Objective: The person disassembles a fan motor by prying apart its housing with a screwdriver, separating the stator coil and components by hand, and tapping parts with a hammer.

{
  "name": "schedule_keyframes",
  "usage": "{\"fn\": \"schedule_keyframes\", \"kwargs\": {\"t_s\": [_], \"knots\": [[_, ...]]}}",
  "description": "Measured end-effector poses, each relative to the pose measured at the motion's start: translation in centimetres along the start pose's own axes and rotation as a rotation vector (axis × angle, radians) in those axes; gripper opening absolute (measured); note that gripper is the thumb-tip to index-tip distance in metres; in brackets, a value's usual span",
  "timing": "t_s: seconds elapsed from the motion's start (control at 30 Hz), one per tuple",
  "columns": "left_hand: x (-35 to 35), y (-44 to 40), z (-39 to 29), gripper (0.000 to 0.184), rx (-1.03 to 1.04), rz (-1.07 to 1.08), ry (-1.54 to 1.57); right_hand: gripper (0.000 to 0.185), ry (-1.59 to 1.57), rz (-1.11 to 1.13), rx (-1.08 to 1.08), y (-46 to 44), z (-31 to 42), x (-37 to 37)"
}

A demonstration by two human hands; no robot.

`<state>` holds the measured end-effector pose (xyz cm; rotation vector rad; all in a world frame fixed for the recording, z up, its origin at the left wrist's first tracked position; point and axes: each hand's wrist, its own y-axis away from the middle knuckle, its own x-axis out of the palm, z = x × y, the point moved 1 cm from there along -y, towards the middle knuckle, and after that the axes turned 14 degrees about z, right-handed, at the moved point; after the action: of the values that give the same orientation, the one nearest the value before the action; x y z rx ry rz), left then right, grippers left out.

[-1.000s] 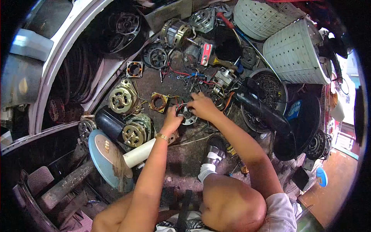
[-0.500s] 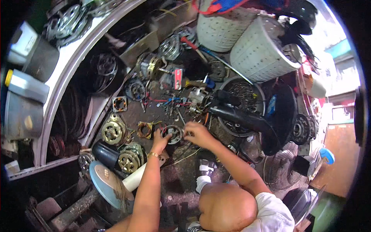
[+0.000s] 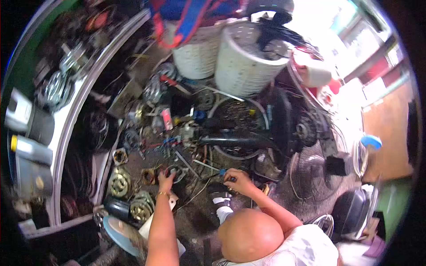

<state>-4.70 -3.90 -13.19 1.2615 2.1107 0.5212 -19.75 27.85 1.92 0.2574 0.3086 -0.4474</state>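
Round silver metal motor part [image 3: 179, 173] sits on the dark, littered floor [image 3: 185, 214], beside the square copper-toned motor frame [image 3: 153, 173]. Left hand [image 3: 166, 181] is at its near-left edge; blur prevents confirming a grip. Right hand [image 3: 236, 180] has fingers curled around the blue-handled metal screwdriver [image 3: 222, 171], shaft pointing left.

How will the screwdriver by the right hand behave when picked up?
The screwdriver should feel stiff: its shaft looks straight and metallic. Its weight may sit toward the blue handle, which looks thicker, so the tip could swing if gripped there loosely. Blur hides the handle's exact shape, so I can't judge rolling.
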Motion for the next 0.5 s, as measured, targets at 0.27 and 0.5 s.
{"fn": "schedule_keyframes", "kwargs": {"t_s": [0.27,0.5], "knots": [[-0.9,-1.6,2.5,0.076,0.105,0.087,0.004,0.019,-0.115,-0.201,0.052,4.5,-0.5,-2.3],[-0.6,4.4,-5.3,0.071,-0.082,-0.286,-0.172,0.017,-0.128,-0.330,0.028,5.7,4.9,-4.5]]}}
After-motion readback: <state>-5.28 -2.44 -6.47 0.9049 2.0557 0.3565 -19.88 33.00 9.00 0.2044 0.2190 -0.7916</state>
